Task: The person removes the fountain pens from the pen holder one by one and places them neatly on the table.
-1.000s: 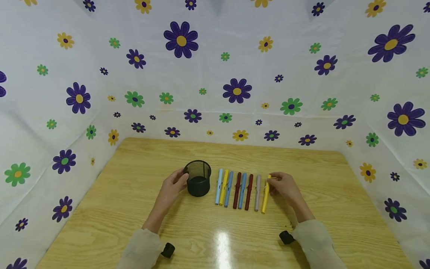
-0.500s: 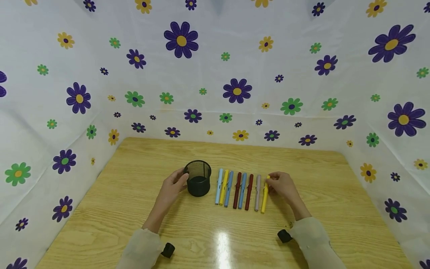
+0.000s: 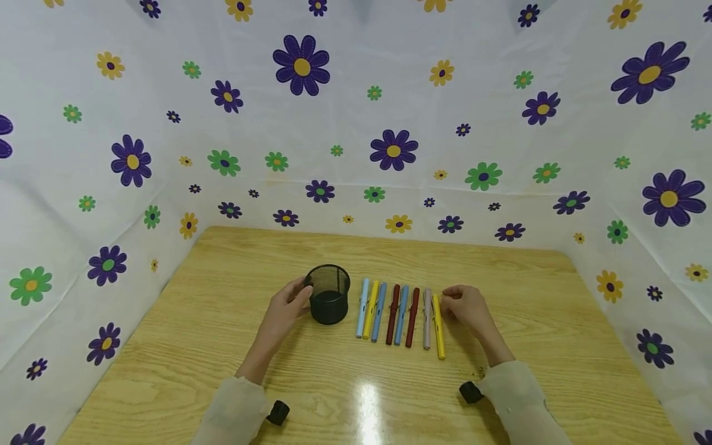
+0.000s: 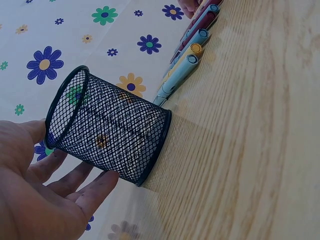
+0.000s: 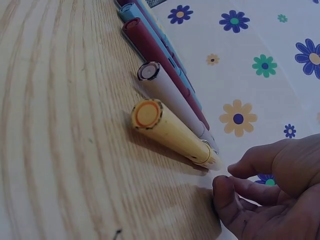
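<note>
A black mesh pen holder stands upright on the table, held at its side by my left hand. In the left wrist view, the thumb lies at the rim of the holder and the fingers rest along its mesh wall. Right of it, several pens lie in a row: light blue, yellow, blue, dark red and a pale lilac one. The end yellow pen lies slightly slanted. Beside its cap is my right hand, with fingers loosely bent, a gap between thumb and fingertips, and nothing held.
The wooden table extends around the pens, with a bright reflection near its front. White flower-patterned cloth encloses the back and both sides. Small dark specks lie near the right sleeve. A black device sits at each wrist.
The right-hand yellow pen has turned, its cap end moving left towards the lilac pen and its lower end right. My right hand has let go of it. The left hand stays at the pen holder.
</note>
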`<state>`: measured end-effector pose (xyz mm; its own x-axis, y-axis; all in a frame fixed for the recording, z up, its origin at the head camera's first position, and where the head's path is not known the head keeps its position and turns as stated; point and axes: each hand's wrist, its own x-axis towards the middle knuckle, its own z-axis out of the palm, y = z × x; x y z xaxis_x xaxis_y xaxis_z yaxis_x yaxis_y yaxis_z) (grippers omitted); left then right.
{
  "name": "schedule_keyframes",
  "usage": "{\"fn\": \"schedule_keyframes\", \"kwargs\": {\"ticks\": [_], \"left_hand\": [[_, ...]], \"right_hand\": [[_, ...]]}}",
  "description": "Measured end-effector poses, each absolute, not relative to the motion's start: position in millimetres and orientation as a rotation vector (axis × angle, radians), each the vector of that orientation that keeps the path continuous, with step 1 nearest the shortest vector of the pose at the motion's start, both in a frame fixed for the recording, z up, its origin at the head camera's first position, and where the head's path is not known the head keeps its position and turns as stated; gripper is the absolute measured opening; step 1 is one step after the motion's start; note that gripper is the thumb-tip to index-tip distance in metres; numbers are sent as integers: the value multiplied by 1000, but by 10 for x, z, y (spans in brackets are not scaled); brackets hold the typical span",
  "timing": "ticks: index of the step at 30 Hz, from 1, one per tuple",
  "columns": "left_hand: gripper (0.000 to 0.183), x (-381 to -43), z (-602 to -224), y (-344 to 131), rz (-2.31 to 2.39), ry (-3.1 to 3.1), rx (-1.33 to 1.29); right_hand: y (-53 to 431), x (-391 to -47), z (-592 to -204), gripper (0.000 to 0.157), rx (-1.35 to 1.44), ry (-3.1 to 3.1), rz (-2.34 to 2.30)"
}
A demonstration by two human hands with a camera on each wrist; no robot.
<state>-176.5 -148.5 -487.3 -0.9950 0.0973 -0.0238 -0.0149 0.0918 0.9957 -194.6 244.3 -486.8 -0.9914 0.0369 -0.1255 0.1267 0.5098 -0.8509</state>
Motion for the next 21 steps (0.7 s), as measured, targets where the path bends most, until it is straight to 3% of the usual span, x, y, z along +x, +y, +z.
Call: {"fn": "schedule_keyframes", "kwargs": {"ticks": [21], "left_hand": [[62,-1734,-4855,-1483,2024,2310,89]], "right_hand": [[2469,-1837,-4796,37,76,2662,-1514]]}}
